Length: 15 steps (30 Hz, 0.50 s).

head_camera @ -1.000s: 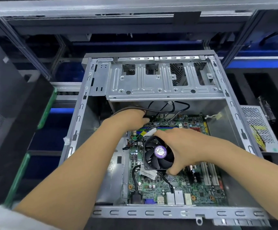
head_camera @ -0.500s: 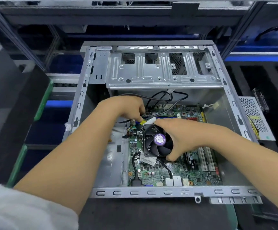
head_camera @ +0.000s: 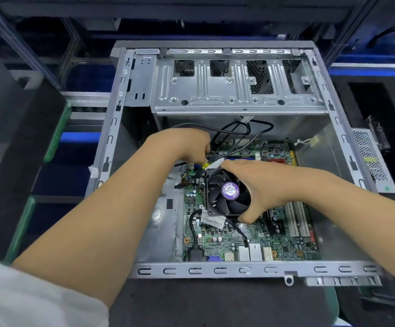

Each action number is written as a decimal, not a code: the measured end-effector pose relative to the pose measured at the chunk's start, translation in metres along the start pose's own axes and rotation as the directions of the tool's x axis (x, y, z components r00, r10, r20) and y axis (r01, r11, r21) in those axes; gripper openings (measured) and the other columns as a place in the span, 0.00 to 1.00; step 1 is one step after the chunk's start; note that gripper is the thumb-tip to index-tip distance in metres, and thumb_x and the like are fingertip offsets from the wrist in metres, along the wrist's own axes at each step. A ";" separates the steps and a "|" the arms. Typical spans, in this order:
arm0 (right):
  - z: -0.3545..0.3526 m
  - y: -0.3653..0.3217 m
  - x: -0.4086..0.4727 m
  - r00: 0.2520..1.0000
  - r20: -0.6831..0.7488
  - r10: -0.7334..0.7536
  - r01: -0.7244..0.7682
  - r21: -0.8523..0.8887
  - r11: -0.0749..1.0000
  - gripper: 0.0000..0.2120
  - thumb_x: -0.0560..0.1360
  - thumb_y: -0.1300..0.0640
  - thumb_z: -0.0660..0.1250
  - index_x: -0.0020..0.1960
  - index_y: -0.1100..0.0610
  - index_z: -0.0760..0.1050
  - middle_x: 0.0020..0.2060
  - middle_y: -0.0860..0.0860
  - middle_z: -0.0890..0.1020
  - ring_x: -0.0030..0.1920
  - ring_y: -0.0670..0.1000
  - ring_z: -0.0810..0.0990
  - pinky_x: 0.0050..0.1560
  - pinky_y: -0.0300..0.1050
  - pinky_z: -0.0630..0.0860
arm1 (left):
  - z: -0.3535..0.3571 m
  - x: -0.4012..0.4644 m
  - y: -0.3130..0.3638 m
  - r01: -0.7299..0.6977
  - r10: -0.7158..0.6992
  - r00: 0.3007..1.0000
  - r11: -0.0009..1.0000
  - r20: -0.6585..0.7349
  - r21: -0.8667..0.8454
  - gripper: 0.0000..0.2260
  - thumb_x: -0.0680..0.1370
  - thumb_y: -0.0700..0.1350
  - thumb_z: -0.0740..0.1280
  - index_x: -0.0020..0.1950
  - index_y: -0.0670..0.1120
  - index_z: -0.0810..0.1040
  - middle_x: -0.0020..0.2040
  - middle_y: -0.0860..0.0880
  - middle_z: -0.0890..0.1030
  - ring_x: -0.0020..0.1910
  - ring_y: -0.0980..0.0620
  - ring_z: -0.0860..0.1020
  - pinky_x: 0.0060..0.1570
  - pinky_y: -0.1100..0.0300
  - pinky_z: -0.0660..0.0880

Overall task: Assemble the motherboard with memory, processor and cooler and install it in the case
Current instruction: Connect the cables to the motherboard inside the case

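Since the earlier frames the left hand (head_camera: pixel 187 145) has been drawn back from the far part of the board toward the cooler's far left corner, and the black cables (head_camera: pixel 236 133) behind it are now seen more fully. The right hand (head_camera: pixel 260 185) has stayed on the cooler.

At the far left a dark panel (head_camera: pixel 10 128) is seen beside the case. The grey metal case (head_camera: pixel 215 271) lies open on its side, with a drive cage (head_camera: pixel 234 86) across its far end. The motherboard (head_camera: pixel 238 241) is seated inside the case, on its floor.

The left hand is curled, and a small yellow and white connector (head_camera: pixel 211 164) is pinched at its fingertips, just at the far left corner of the cooler (head_camera: pixel 227 192). The cooler (a black fan with a purple label in the middle) sits on the board. It is clasped by the right hand, with the fingers laid over its far edge and the thumb hooked round its near right corner.

At the right, outside the case, a perforated metal box (head_camera: pixel 368 156) is lying.
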State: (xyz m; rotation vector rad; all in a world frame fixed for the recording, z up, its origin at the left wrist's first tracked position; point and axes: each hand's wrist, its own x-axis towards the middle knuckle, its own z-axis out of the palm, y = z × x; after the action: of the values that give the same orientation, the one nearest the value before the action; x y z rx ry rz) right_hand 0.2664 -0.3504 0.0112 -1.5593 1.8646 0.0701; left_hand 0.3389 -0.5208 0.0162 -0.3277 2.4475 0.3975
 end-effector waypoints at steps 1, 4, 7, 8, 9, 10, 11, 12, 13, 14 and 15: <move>0.001 0.000 0.000 1.000 0.005 0.009 -0.009 -0.004 1.000 0.39 0.58 0.42 0.77 0.59 0.46 0.57 0.49 0.44 0.68 0.48 0.51 0.73 0.48 0.49 0.76 | 0.001 0.001 -0.001 0.000 0.000 1.000 1.000 0.000 -0.009 0.13 0.79 0.41 0.62 0.34 0.43 0.68 0.30 0.48 0.65 0.30 0.50 0.62 0.29 0.58 0.59; 0.002 -0.002 0.000 1.000 0.013 0.028 -0.027 -0.047 0.999 0.42 0.58 0.42 0.77 0.62 0.47 0.56 0.48 0.43 0.64 0.48 0.50 0.72 0.46 0.47 0.74 | 0.000 0.001 0.000 -0.012 0.012 1.000 1.000 -0.015 -0.024 0.12 0.81 0.45 0.59 0.39 0.42 0.71 0.31 0.49 0.67 0.34 0.48 0.66 0.32 0.57 0.60; 0.001 -0.003 0.001 1.000 0.016 0.026 -0.026 -0.021 0.999 0.41 0.58 0.44 0.78 0.63 0.48 0.57 0.48 0.43 0.64 0.49 0.50 0.72 0.50 0.48 0.75 | 0.000 0.000 0.001 -0.007 0.007 1.000 1.000 -0.006 -0.022 0.18 0.82 0.53 0.56 0.46 0.41 0.76 0.36 0.49 0.73 0.37 0.49 0.70 0.38 0.58 0.65; 0.000 -0.003 0.000 0.999 0.025 0.020 -0.020 0.001 1.000 0.40 0.59 0.45 0.78 0.61 0.48 0.57 0.47 0.43 0.64 0.49 0.50 0.72 0.49 0.47 0.74 | 0.000 0.000 0.002 -0.008 0.008 1.000 1.000 0.004 -0.016 0.18 0.82 0.55 0.55 0.47 0.43 0.76 0.40 0.48 0.74 0.39 0.48 0.70 0.42 0.58 0.65; 0.000 -0.003 0.000 0.999 0.038 0.012 -0.013 0.027 1.000 0.38 0.59 0.46 0.78 0.60 0.49 0.57 0.45 0.42 0.64 0.48 0.50 0.72 0.49 0.46 0.74 | 0.000 0.001 0.001 -0.003 0.004 1.000 1.000 0.012 -0.010 0.18 0.82 0.57 0.54 0.45 0.45 0.74 0.42 0.47 0.73 0.41 0.47 0.70 0.43 0.58 0.65; -0.001 -0.002 0.000 0.999 0.052 0.007 -0.010 0.048 0.999 0.38 0.60 0.47 0.78 0.60 0.49 0.57 0.45 0.42 0.64 0.48 0.50 0.72 0.47 0.44 0.73 | 0.000 0.001 0.000 0.004 -0.004 1.000 1.000 0.014 -0.006 0.19 0.81 0.59 0.54 0.44 0.45 0.71 0.42 0.47 0.72 0.41 0.48 0.69 0.43 0.57 0.65; -0.002 -0.002 0.000 0.998 0.063 0.004 -0.008 0.059 0.998 0.39 0.60 0.48 0.78 0.61 0.49 0.57 0.44 0.41 0.63 0.47 0.49 0.72 0.46 0.43 0.72 | -0.001 0.001 0.000 0.014 -0.013 1.000 1.000 0.019 -0.004 0.21 0.81 0.60 0.53 0.42 0.44 0.71 0.41 0.47 0.73 0.40 0.47 0.70 0.41 0.57 0.65; -0.001 -0.002 0.000 0.998 0.070 0.007 -0.011 0.060 0.998 0.39 0.60 0.48 0.78 0.62 0.49 0.57 0.45 0.41 0.63 0.48 0.49 0.72 0.45 0.42 0.71 | -0.002 0.000 0.000 0.020 -0.020 0.999 1.000 0.031 0.001 0.23 0.81 0.60 0.53 0.42 0.42 0.73 0.41 0.46 0.74 0.40 0.46 0.71 0.41 0.56 0.66; -0.001 -0.001 0.001 0.998 0.067 0.012 -0.016 0.056 0.998 0.40 0.60 0.48 0.78 0.63 0.48 0.56 0.46 0.41 0.64 0.48 0.49 0.71 0.45 0.41 0.69 | -0.002 0.001 0.000 0.026 -0.027 0.999 1.000 0.046 0.004 0.25 0.81 0.59 0.53 0.45 0.40 0.76 0.44 0.46 0.77 0.43 0.45 0.74 0.42 0.56 0.67; 0.000 -0.001 0.001 0.998 0.060 0.020 -0.023 0.051 0.998 0.42 0.60 0.48 0.78 0.64 0.49 0.56 0.47 0.43 0.64 0.49 0.49 0.71 0.45 0.41 0.69 | -0.002 0.002 0.001 0.031 -0.031 0.998 1.000 0.051 0.000 0.26 0.82 0.59 0.52 0.52 0.38 0.78 0.50 0.45 0.79 0.49 0.44 0.76 0.46 0.56 0.68; 0.001 -0.002 0.001 0.998 0.052 0.025 -0.027 0.045 0.999 0.44 0.59 0.48 0.78 0.66 0.49 0.56 0.49 0.45 0.65 0.49 0.49 0.71 0.46 0.42 0.69 | -0.001 0.002 0.002 0.040 -0.039 0.998 0.999 0.050 -0.009 0.26 0.82 0.58 0.52 0.58 0.39 0.78 0.57 0.45 0.78 0.54 0.44 0.76 0.49 0.56 0.68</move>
State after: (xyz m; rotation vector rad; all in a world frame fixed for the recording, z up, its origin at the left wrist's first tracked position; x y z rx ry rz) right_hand 0.2681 -0.3511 0.0108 -1.4885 1.8339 0.0780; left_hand 0.3364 -0.5195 0.0163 -0.3659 2.3874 0.3969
